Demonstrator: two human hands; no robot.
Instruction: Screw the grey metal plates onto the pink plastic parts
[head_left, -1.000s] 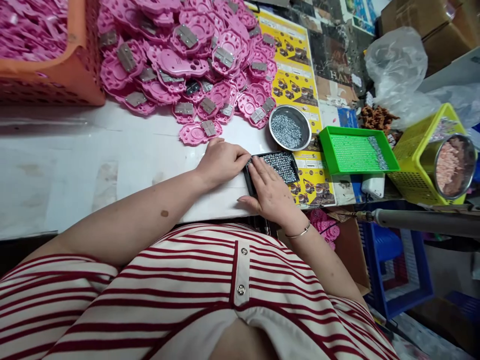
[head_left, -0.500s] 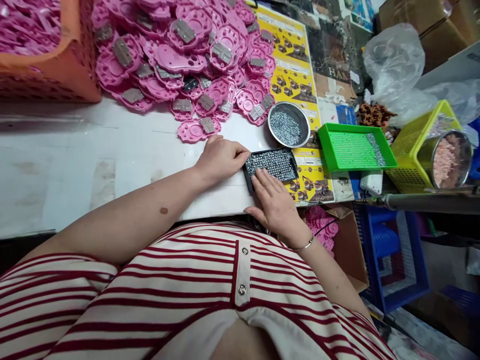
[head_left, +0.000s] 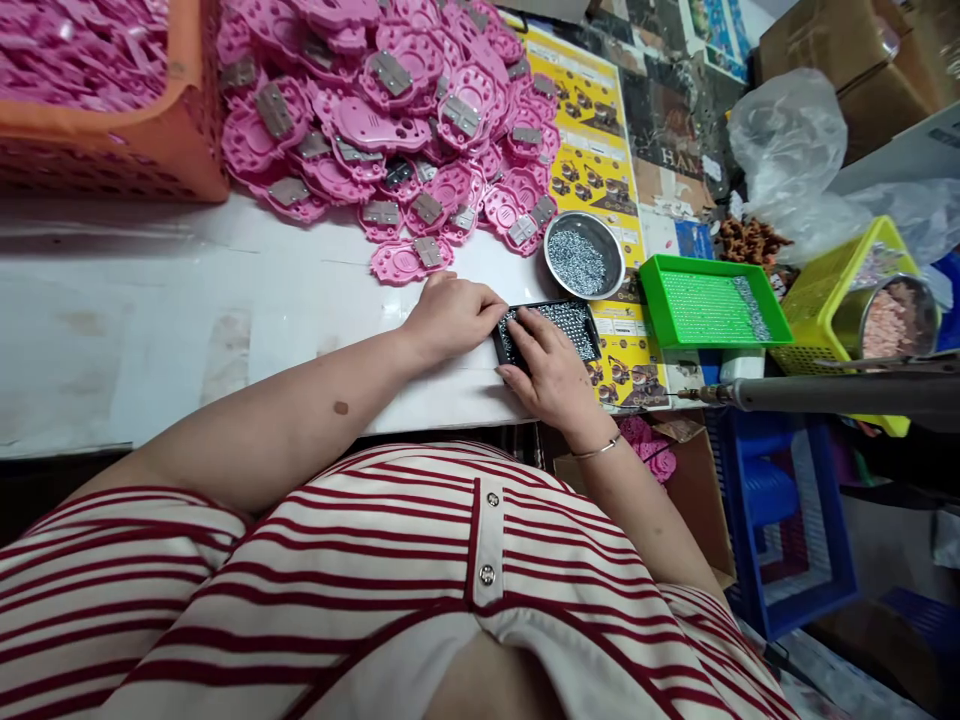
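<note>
Well — right hand (head_left: 555, 378) over black tray (head_left: 593, 335).

- Left forearm (head_left: 322, 410): stretched toward 2 o'clock.
- Left grip (head_left: 454, 315): pinched together at the fingertips (head_left: 493, 309).
- Right forearm (head_left: 656, 530): angled toward 11 o'clock.
- Right grip (head_left: 553, 370): at the left one's 4 o'clock, palm down, thumb (head_left: 517, 381) apart.

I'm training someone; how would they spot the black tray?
From the pink heap on the white tabletop, find the round metal bowl. Just nearer the person, partly under the right hand, lies the black tray, its colour distinguishing it from the green tray.
</note>
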